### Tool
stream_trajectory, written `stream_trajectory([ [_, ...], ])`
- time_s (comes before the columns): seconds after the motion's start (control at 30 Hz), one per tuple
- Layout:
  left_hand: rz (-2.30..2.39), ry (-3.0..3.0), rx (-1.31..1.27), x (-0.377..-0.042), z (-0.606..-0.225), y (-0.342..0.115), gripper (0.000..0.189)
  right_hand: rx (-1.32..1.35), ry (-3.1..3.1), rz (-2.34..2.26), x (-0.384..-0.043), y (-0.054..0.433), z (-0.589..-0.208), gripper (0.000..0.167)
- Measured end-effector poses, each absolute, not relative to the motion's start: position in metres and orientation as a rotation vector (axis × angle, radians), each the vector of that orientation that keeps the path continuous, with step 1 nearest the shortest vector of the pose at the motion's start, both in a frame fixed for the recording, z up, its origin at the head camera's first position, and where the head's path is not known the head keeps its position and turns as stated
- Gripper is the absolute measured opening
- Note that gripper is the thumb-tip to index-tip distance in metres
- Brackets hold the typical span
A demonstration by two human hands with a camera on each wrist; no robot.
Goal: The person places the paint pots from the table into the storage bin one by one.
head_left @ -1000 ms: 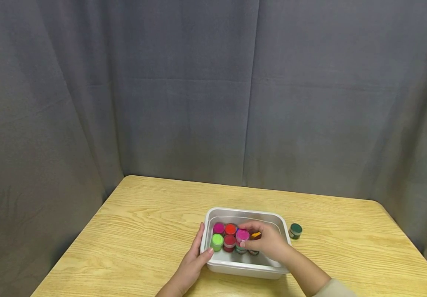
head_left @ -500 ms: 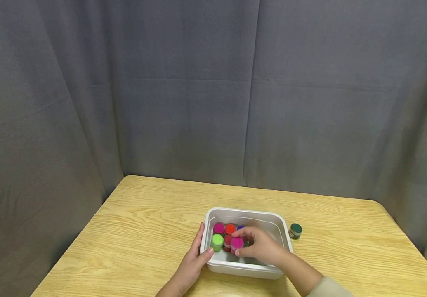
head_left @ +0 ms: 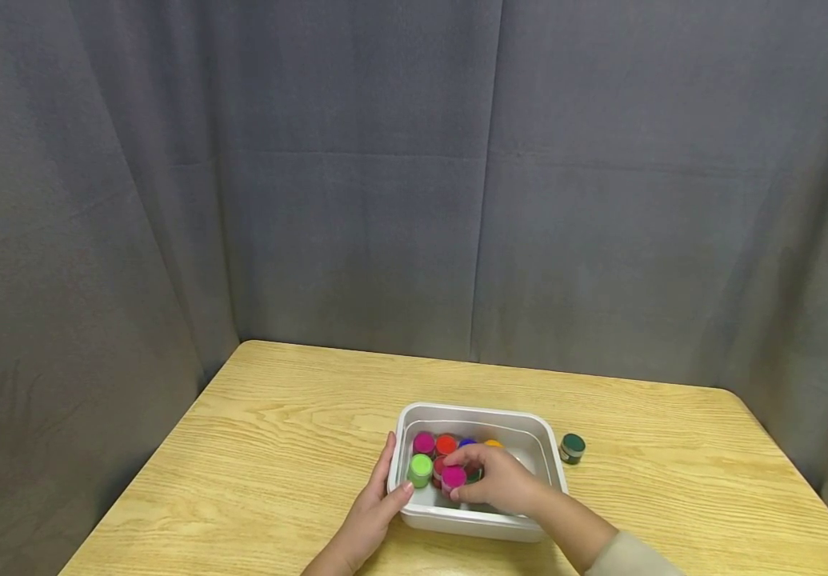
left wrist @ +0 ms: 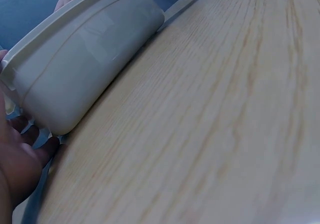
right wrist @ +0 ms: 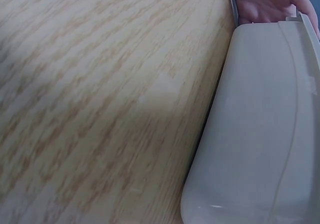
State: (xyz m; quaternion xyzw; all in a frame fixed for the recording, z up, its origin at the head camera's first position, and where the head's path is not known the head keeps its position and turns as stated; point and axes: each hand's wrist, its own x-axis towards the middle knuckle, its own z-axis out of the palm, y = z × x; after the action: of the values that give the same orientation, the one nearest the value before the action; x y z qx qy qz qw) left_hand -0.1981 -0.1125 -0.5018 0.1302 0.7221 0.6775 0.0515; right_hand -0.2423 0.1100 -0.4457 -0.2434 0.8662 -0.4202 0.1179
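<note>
A white plastic tub (head_left: 471, 524) stands on the table with several small paint jars in it. My left hand (head_left: 374, 500) grips the tub's left end, thumb over the rim and fingers along the outer wall. Between thumb and fingers, my right hand (head_left: 496, 480) pinches a magenta-topped jar (head_left: 454, 478) low in the tub's front part. Left of it sits a lime green jar (head_left: 421, 468). Behind are another magenta jar (head_left: 424, 443), an orange-red jar (head_left: 446, 444), a blue jar (head_left: 466, 442) and a yellow-orange jar (head_left: 493, 443). A dark red jar (head_left: 438, 466) is partly covered by the right hand.
A dark green jar (head_left: 573, 448) stands on the wooden table (head_left: 277, 448), just right of the tub. Grey curtains (head_left: 356, 200) hang behind the table and at both sides. Both wrist views show mostly the tub's outer wall and the tabletop.
My right hand has moved left and toward the tub's front with the magenta-topped jar, uncovering the blue and yellow-orange jars. The left hand has stayed on the tub.
</note>
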Motion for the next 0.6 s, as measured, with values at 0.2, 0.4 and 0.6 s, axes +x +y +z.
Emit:
stream_trajectory([
  [0.2, 2.065, 2.198, 0.391, -0.1985, -0.5018, -0.1127, 0.074, -0.703, 2.547, -1.200, -0.2426, 0.1083, -0.4461, 0.037],
  [0.4, 2.082, 2.188, 0.407, -0.1985, -0.5030, -0.1128, 0.074, -0.664, 2.542, -1.177, -0.2408, 0.1068, -0.4458, 0.038],
  [0.6, 2.090, 2.183, 0.416, -0.1986, -0.5037, -0.1127, 0.074, -0.639, 2.533, -1.177, -0.2410, 0.1057, -0.4471, 0.037],
])
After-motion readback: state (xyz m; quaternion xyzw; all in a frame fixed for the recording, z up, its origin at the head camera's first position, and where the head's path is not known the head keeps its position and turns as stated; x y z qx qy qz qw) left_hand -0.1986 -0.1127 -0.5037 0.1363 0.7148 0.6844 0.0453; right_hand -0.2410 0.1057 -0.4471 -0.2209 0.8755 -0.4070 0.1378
